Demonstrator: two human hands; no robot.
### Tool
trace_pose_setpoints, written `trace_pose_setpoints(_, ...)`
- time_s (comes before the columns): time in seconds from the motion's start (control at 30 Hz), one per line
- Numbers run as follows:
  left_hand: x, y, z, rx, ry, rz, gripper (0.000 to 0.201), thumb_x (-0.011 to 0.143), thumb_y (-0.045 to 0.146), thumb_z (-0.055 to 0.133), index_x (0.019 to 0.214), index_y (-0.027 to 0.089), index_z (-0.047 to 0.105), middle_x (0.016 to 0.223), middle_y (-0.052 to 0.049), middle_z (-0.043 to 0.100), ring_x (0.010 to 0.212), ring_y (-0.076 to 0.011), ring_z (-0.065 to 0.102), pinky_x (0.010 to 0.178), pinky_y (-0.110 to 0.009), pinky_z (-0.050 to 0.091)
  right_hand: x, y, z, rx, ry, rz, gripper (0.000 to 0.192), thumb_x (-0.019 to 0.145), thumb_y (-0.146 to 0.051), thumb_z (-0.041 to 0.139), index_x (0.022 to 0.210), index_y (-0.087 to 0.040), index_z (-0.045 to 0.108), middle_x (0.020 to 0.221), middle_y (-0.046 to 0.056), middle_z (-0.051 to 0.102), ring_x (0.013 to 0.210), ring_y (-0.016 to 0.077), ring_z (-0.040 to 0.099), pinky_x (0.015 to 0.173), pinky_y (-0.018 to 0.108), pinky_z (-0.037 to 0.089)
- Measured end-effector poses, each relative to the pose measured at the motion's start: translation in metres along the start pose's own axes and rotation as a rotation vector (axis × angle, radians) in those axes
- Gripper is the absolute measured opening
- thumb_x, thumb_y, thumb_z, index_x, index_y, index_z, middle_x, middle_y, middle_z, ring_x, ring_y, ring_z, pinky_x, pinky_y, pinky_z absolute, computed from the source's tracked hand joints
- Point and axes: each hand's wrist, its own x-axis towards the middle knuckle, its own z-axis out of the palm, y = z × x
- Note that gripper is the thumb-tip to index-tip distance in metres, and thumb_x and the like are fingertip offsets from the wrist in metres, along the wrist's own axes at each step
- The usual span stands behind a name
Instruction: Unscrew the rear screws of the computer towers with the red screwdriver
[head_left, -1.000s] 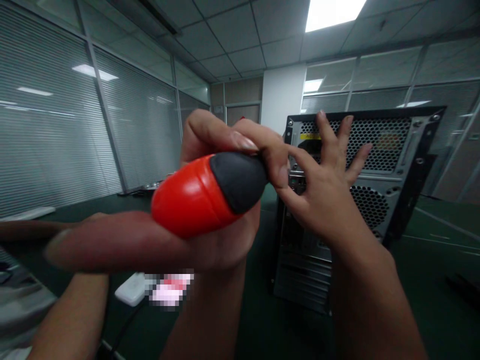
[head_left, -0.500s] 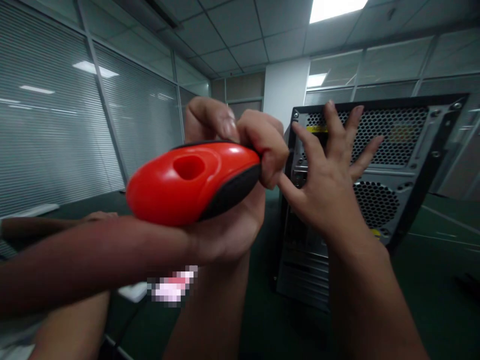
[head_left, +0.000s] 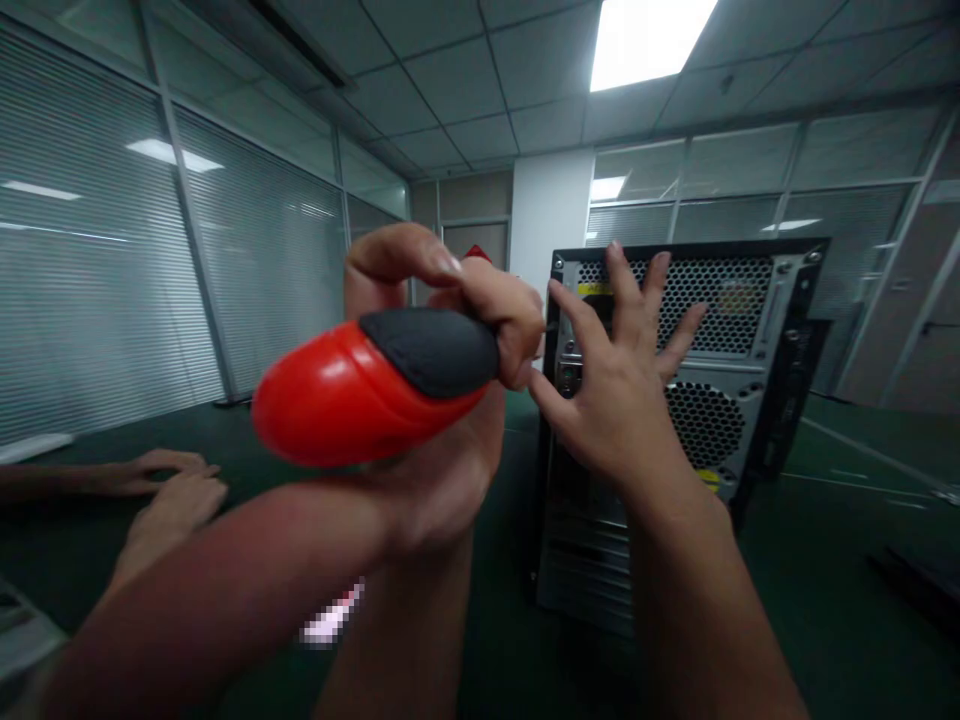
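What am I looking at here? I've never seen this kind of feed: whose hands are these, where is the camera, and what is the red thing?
One camera sits on a person's head, looking out over their bare hands. The left hand grips a red and black screwdriver handle, pointed at the back panel of a black computer case standing upright on a dark green table. The right hand is spread open against that panel. The two hands resting on the table at far left belong to another person.

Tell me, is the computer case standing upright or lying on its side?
Upright. The computer case stands tall on the green table, its perforated rear panel facing the camera, the right hand spread against it.
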Motion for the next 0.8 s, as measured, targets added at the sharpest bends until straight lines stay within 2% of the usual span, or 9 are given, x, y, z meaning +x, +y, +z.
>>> trace_pose_setpoints(0.1, 0.0001, 0.0013, 0.0006, 0.009, 0.026, -0.038, 0.06, 0.083, 0.08, 0.041, 0.078, 0.023, 0.06, 0.063, 0.001, 0.052, 0.063, -0.0175, 0.053, 0.089, -0.043, 0.052, -0.0001, 0.0006, 0.0004, -0.022, 0.001, 0.001, 0.077, 0.082, -0.046, 0.067, 0.149, -0.035, 0.031, 0.165, 0.004, -0.002, 0.151, 0.039, -0.008, 0.114, 0.072, -0.002)
trace_pose_setpoints(0.2, 0.0002, 0.0039, -0.0019, 0.033, 0.031, -0.047, 0.057, 0.083, 0.077, 0.045, 0.081, 0.023, 0.066, 0.08, -0.004, 0.061, 0.078, -0.023, 0.061, 0.095, -0.047, 0.052, 0.0, 0.0011, 0.0012, -0.037, 0.002, -0.002, 0.078, 0.081, -0.048, 0.067, 0.149, -0.034, 0.032, 0.165, 0.004, -0.002, 0.151, 0.0395, -0.008, 0.114, 0.071, -0.003)
trace_pose_setpoints(0.27, 0.0005, 0.0052, -0.0037, 0.033, 0.03, -0.036, 0.058, 0.085, 0.074, 0.045, 0.083, 0.021, 0.069, 0.087, -0.006, 0.062, 0.086, -0.0242, 0.062, 0.098, -0.046, 0.051, 0.0002, 0.0014, 0.0016, -0.024, 0.007, -0.004, 0.079, 0.081, -0.049, 0.067, 0.15, -0.033, 0.03, 0.165, 0.005, -0.001, 0.151, 0.039, -0.008, 0.114, 0.071, -0.003)
trace_pose_setpoints(0.43, -0.0016, 0.0083, -0.0035, 0.007, 0.018, -0.102, 0.051, 0.085, 0.07, 0.051, 0.087, 0.022, 0.068, 0.077, -0.003, 0.056, 0.076, -0.0206, 0.057, 0.09, -0.045, 0.053, 0.0003, 0.0022, 0.003, 0.002, 0.029, -0.003, 0.086, 0.081, -0.045, 0.067, 0.153, -0.026, 0.025, 0.165, 0.008, 0.003, 0.152, 0.0381, -0.007, 0.115, 0.07, -0.004)
trace_pose_setpoints(0.53, -0.0045, 0.0089, -0.0013, 0.015, 0.066, -0.125, 0.049, 0.084, 0.071, 0.053, 0.087, 0.023, 0.064, 0.074, -0.001, 0.05, 0.072, -0.0193, 0.055, 0.091, -0.043, 0.052, -0.0003, 0.0024, 0.0035, 0.019, 0.043, -0.013, 0.082, 0.082, -0.045, 0.064, 0.152, -0.028, 0.025, 0.165, 0.007, 0.003, 0.152, 0.0379, -0.006, 0.114, 0.071, -0.003)
trace_pose_setpoints(0.6, -0.0054, 0.0083, 0.0, 0.022, 0.057, -0.115, 0.05, 0.083, 0.072, 0.054, 0.087, 0.023, 0.062, 0.072, 0.0, 0.049, 0.072, -0.019, 0.057, 0.092, -0.04, 0.051, -0.0005, 0.0022, 0.0032, 0.023, 0.038, -0.011, 0.08, 0.082, -0.045, 0.063, 0.151, -0.029, 0.026, 0.165, 0.006, 0.003, 0.152, 0.0379, -0.006, 0.114, 0.072, -0.003)
trace_pose_setpoints(0.7, -0.0038, 0.0073, 0.0018, 0.058, 0.012, -0.091, 0.054, 0.082, 0.076, 0.048, 0.081, 0.024, 0.062, 0.069, 0.001, 0.049, 0.073, -0.0192, 0.058, 0.094, -0.042, 0.05, -0.0006, 0.0015, 0.0019, 0.012, 0.028, -0.007, 0.08, 0.082, -0.046, 0.064, 0.151, -0.029, 0.027, 0.165, 0.006, 0.003, 0.152, 0.0383, -0.007, 0.114, 0.072, -0.003)
trace_pose_setpoints(0.8, -0.0008, 0.0075, 0.0025, 0.074, 0.021, -0.073, 0.063, 0.083, 0.08, 0.04, 0.074, 0.023, 0.064, 0.073, -0.002, 0.054, 0.077, -0.0215, 0.059, 0.1, -0.046, 0.048, -0.0003, 0.001, 0.0008, -0.017, 0.007, 0.003, 0.081, 0.083, -0.048, 0.064, 0.152, -0.028, 0.026, 0.165, 0.006, 0.001, 0.151, 0.0383, -0.007, 0.115, 0.071, -0.003)
